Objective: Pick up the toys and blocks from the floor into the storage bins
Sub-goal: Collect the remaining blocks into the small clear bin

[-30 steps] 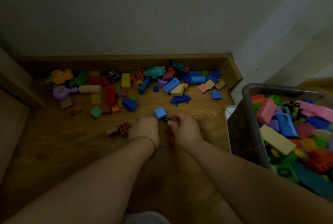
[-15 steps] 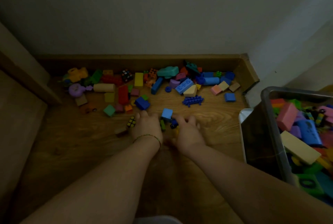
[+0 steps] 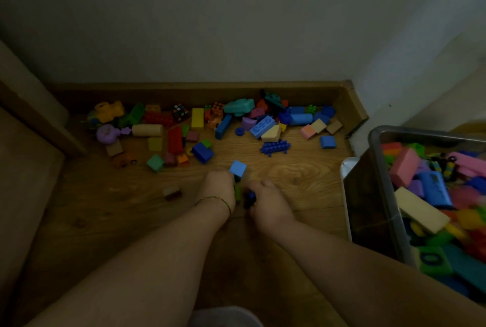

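The bin (image 3: pixel 378 177) is heaped, yet many blocks (image 3: pixel 197 117) lie on the floor (image 3: pixel 289 169) by the wall (image 3: pixel 236 24); the right hand (image 3: pixel 268 205) has its grip round a dark toy (image 3: pixel 249 196), while the left hand (image 3: pixel 218 186) is curled, contents hidden.

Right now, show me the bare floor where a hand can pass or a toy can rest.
Bare floor lies between the right hand and the bin, and left of the left hand, except one small brown block. The toy row along the baseboard is crowded.

Right hand (image 3: pixel 268 207) grips dark toy (image 3: pixel 249 198) beside left hand (image 3: pixel 218 187)
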